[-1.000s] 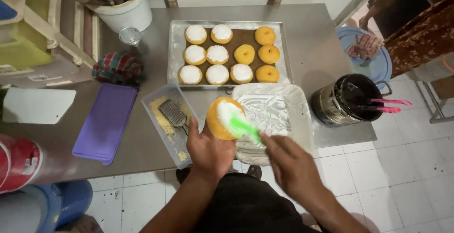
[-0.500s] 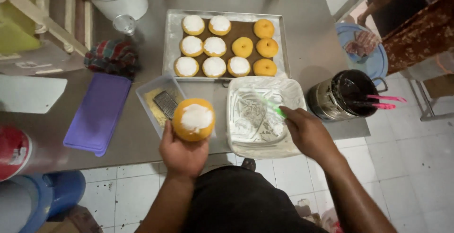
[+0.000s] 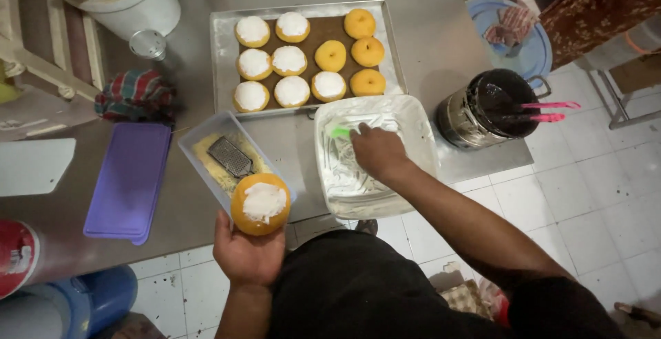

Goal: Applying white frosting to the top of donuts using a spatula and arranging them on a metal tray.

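My left hand point(image 3: 246, 253) holds up a golden doughnut point(image 3: 260, 203) with a patch of white icing on top, near the table's front edge. My right hand point(image 3: 378, 152) reaches into a clear square tub point(image 3: 413, 115) smeared with white icing and grips a green spatula point(image 3: 339, 132) whose tip shows beside my fingers. Behind the tub, a metal baking tray point(image 3: 225, 39) carries several doughnuts, the left ones iced white, the right ones plain.
A clear box point(image 3: 200, 136) with yellow crumbs and a small metal grater point(image 3: 231, 156) sits by the held doughnut. A purple lid point(image 3: 129, 181) lies left. A dark pot point(image 3: 485, 108) with pink tongs stands right. A white bucket point(image 3: 134, 5), a checked cloth point(image 3: 134, 96) and a blue stool point(image 3: 527, 43) are further off.
My right hand left the doughnut and took the green spatula into the icing tub. My left hand drew the iced doughnut down and left, toward the table's front edge.
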